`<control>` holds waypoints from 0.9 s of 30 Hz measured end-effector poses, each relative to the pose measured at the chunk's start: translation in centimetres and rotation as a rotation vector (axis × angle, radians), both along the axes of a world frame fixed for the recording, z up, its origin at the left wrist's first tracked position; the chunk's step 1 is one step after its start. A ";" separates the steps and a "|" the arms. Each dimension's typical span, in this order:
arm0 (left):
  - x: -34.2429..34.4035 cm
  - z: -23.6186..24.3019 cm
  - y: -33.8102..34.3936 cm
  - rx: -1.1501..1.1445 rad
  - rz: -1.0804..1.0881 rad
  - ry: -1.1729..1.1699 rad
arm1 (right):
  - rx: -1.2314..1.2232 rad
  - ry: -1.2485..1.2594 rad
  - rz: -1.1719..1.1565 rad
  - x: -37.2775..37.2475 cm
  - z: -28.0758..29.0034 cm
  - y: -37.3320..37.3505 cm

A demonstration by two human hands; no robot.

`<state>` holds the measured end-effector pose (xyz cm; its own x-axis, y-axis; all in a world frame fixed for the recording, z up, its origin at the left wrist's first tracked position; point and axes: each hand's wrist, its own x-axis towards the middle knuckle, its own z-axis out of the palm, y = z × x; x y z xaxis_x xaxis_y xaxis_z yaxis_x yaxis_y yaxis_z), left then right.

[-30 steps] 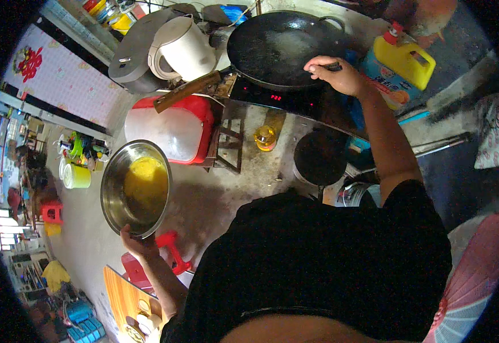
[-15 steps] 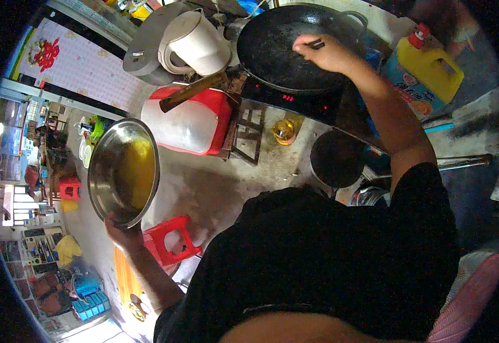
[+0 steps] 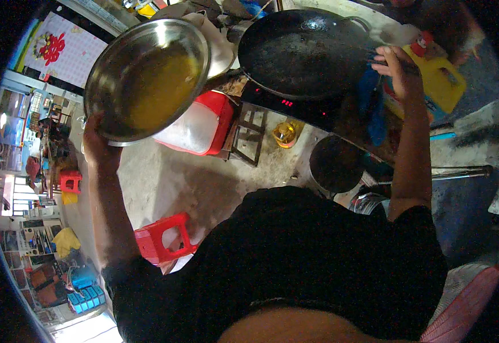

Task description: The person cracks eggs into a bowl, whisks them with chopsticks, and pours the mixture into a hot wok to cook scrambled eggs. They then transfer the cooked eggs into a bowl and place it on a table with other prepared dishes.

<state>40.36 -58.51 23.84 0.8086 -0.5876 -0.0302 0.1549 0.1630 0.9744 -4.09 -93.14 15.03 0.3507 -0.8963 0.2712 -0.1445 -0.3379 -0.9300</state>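
My left hand (image 3: 99, 143) grips the near rim of a wide steel bowl (image 3: 109, 71), raised and tilted at the left of the stove. Yellow liquid resembling beaten egg (image 3: 161, 100) lies inside the bowl. A large black wok (image 3: 295, 63) rests on a black induction cooker (image 3: 301, 104) with red lit digits. Beside the wok's right rim, my right hand (image 3: 399, 71) is closed around a thin dark stick-like utensil; its exact kind is unclear.
A white kettle (image 3: 222, 48) stands behind the bowl, partly covered by it. Below are a red-and-white box (image 3: 195, 128) and an open container of yellow oil (image 3: 284, 135). A yellow jug (image 3: 446, 80) stands right of the cooker. Red plastic stools (image 3: 166, 237) are on the floor.
The bowl has moved up and right in my left hand, closer to the wok. My right hand has shifted from over the wok to its right rim.
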 end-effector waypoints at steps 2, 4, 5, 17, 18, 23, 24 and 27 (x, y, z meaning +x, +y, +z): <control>-0.6 0.0 -4.2 0.029 -0.074 -0.037 | 0.034 -0.081 -0.024 -1.7 -0.9 0.9; -1.1 0.1 -7.6 0.062 -0.176 -0.061 | 0.069 -0.173 -0.021 -3.1 -1.6 1.8; -1.3 0.0 -9.3 0.116 -0.158 -0.080 | 0.009 -0.115 -0.071 -3.7 -2.0 2.2; -2.8 0.8 -23.9 0.323 -0.287 -0.350 | -0.077 -0.297 -0.080 -6.5 -3.3 6.6; -2.6 0.7 -24.7 0.318 -0.292 -0.350 | -0.095 -0.304 -0.050 -6.4 -3.6 6.7; -1.4 0.4 -28.1 0.257 -0.407 -0.375 | -0.150 -0.373 -0.036 -6.1 -5.1 7.2; -1.4 0.5 -28.4 0.235 -0.419 -0.386 | -0.159 -0.376 -0.027 -6.3 -5.3 7.3; -2.0 0.9 -28.5 0.254 -0.395 -0.473 | -0.145 -0.360 -0.060 -6.9 -5.5 7.5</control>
<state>38.35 -87.06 24.70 0.4944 -0.8636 0.0983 -0.2980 -0.0622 0.9525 -10.99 -85.63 9.49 0.1578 -0.8556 0.4930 0.1588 -0.4708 -0.8678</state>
